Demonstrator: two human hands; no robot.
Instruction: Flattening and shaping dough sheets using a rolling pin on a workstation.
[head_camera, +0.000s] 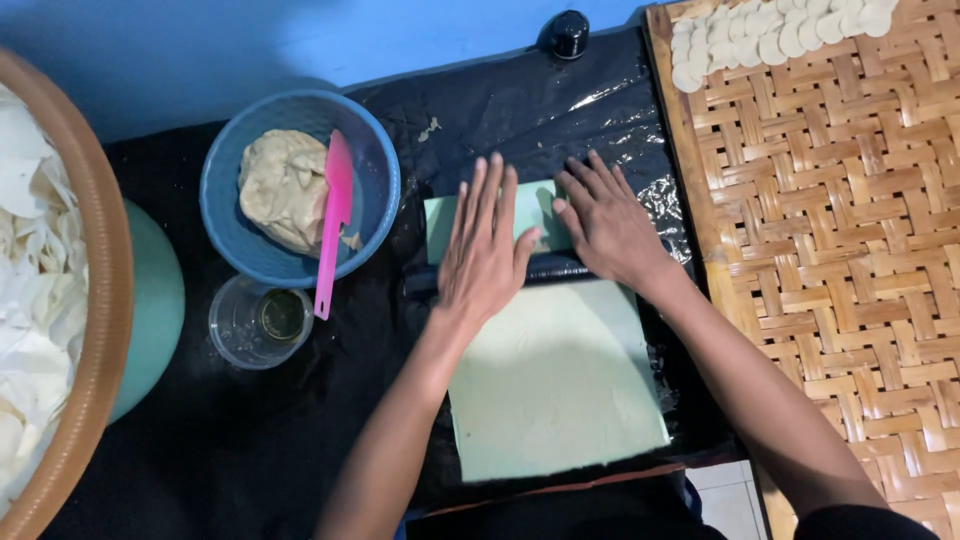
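2 flat, unclenched hands, left hand (484, 250) and right hand (605, 225), press a dark roller (560, 266) across the pale dough sheet (555, 380), mid-rolling; even forward pressure seems needed next.

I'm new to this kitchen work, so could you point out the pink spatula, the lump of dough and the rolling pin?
pink spatula (334, 215): head view, on its blade.
lump of dough (282, 188): head view, its middle, in the blue bowl.
rolling pin (556, 266): head view, dark stretch between the hands.

A pale green sheet (555, 385) lay on glossy black plastic (560, 105). The bowl (225, 215) was blue, its dough (283, 185) beige, the spatula (335, 220) pink. At the plastic's right edge, the mat (850, 250) showed a tan basket-weave pattern with white discs (775, 35).
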